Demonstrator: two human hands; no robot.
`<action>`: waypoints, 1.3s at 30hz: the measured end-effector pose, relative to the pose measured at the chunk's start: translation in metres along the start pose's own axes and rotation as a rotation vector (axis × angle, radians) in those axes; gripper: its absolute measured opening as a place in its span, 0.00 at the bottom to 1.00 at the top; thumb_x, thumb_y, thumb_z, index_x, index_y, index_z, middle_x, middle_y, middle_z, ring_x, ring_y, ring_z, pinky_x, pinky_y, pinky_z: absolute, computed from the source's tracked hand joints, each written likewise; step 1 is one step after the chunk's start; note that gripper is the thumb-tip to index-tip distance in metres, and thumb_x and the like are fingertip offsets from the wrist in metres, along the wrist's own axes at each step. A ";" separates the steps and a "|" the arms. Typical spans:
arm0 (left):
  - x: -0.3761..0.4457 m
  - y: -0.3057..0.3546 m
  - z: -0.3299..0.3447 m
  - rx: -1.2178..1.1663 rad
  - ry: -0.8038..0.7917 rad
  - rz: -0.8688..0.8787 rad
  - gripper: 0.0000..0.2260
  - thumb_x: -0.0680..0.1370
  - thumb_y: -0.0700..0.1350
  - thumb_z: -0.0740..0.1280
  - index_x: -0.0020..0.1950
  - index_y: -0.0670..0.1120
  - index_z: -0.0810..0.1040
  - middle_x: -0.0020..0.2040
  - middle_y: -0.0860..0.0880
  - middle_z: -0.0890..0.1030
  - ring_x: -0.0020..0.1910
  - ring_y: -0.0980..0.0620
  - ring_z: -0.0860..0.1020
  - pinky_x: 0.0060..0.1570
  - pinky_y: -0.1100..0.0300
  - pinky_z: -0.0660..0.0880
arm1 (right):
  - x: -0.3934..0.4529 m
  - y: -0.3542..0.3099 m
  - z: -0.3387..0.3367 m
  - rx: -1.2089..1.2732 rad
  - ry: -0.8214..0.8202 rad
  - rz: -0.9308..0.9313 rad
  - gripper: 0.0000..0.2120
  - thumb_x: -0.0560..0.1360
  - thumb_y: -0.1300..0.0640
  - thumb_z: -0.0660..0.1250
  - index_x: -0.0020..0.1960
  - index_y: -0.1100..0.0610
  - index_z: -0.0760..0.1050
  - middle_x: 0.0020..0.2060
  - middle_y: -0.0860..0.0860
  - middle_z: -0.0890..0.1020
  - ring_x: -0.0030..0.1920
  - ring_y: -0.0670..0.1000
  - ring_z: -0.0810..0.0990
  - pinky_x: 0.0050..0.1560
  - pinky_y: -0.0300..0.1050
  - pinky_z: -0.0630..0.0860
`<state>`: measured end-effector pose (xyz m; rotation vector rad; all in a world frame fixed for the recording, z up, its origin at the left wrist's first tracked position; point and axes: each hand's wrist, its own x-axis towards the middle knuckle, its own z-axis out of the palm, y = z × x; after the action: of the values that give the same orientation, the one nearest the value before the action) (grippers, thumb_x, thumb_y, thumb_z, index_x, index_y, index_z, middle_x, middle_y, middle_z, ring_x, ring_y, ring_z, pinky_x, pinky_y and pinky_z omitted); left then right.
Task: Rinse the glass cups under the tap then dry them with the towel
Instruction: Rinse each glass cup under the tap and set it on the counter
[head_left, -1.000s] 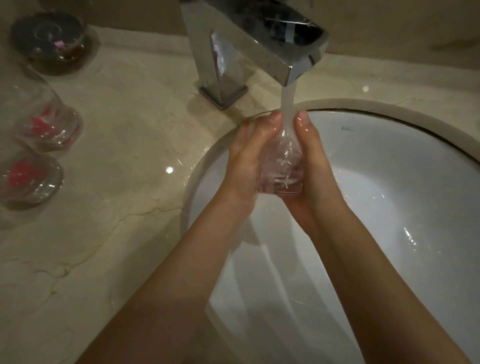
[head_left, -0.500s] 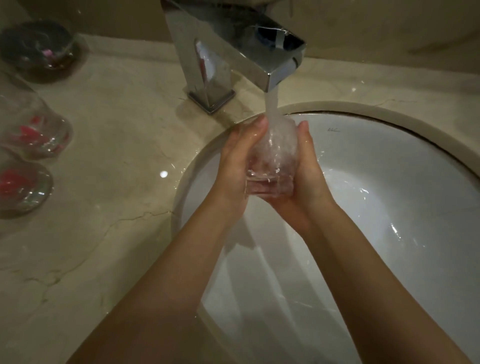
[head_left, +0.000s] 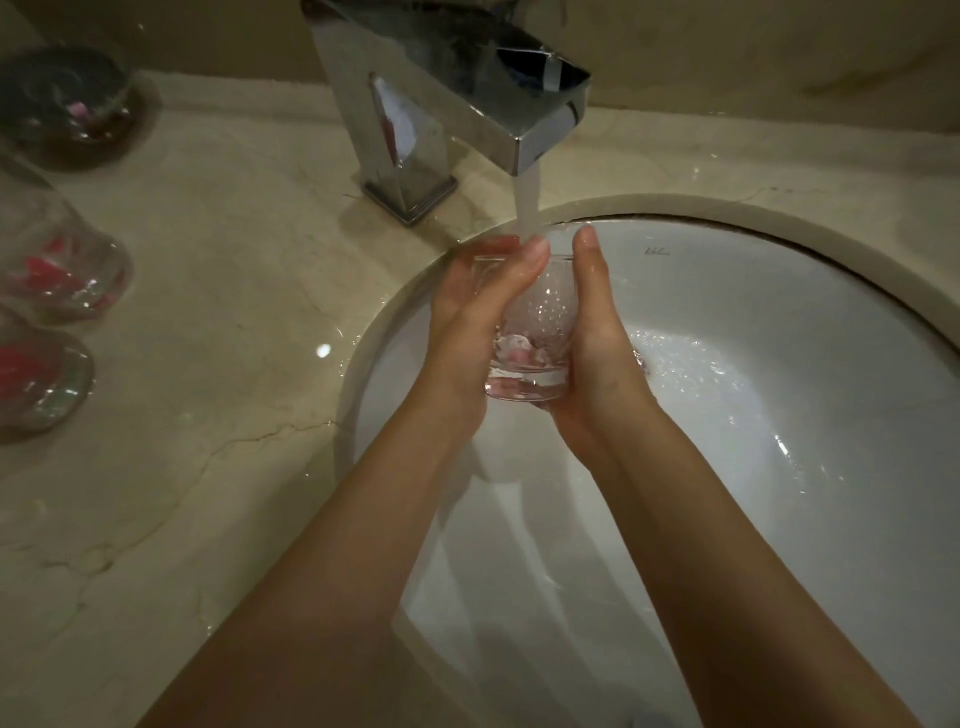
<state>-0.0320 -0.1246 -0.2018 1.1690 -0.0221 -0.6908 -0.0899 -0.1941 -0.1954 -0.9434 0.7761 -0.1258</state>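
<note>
my left hand (head_left: 470, 317) and right hand (head_left: 597, 338) clasp the cup (head_left: 535, 332) between them, fingers curled round its sides. it sits upright over the sink (head_left: 779, 291), stream (head_left: 527, 208) apparently striking the rim's left edge.

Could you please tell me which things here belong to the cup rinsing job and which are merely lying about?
In the job:
glass cup held by left hand and right hand
tap
sink
waiting cups

Lying about:
dark dish
</note>
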 end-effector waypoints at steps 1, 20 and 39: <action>0.000 0.001 0.000 -0.004 0.001 0.001 0.27 0.62 0.54 0.77 0.55 0.41 0.77 0.47 0.45 0.81 0.48 0.47 0.81 0.46 0.54 0.77 | 0.001 -0.001 0.000 -0.008 -0.011 -0.004 0.27 0.74 0.31 0.59 0.44 0.51 0.85 0.48 0.55 0.86 0.50 0.57 0.85 0.60 0.61 0.77; -0.027 0.054 0.008 0.582 0.057 -0.031 0.38 0.50 0.54 0.82 0.59 0.50 0.77 0.52 0.53 0.84 0.51 0.56 0.83 0.57 0.54 0.80 | -0.033 -0.056 0.001 -0.130 0.188 -0.059 0.12 0.82 0.47 0.57 0.60 0.51 0.74 0.57 0.45 0.78 0.55 0.48 0.77 0.50 0.45 0.74; -0.049 0.062 0.013 0.615 0.120 -0.034 0.31 0.57 0.46 0.85 0.56 0.53 0.77 0.53 0.53 0.83 0.54 0.54 0.81 0.57 0.59 0.77 | -0.014 -0.121 0.060 -0.493 0.090 -0.310 0.25 0.76 0.42 0.57 0.72 0.45 0.67 0.69 0.47 0.73 0.67 0.52 0.72 0.71 0.53 0.66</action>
<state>-0.0455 -0.0979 -0.1273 1.8031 -0.1208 -0.6607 -0.0343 -0.2205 -0.0742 -1.5347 0.7529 -0.2559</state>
